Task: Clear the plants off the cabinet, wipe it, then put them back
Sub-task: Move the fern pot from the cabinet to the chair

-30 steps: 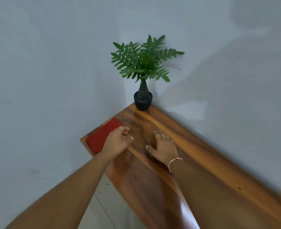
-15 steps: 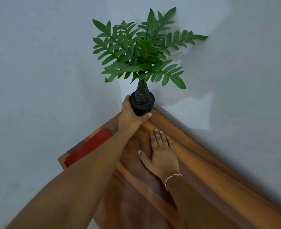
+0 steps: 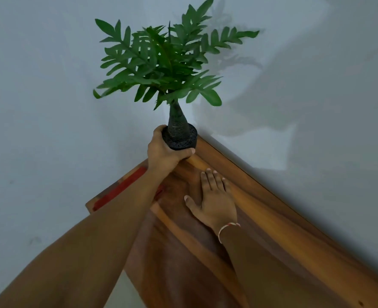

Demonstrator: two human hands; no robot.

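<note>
The left hand (image 3: 164, 155) grips the small black textured pot (image 3: 180, 138) of the green leafy plant (image 3: 161, 63) at the wooden cabinet's (image 3: 261, 207) far corner, apparently just lifted. The right hand (image 3: 214, 202) lies flat on the wood. Top-heavy fronds could tip it against the wall.

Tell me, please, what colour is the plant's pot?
Black, speckled pot, seen from the head view.

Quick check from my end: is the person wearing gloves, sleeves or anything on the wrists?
No gloves, and no sleeves as far as the arms show. The left hand wears nothing visible. The right hand has a thin red-and-white bracelet round the wrist. No rings or watch show.
</note>
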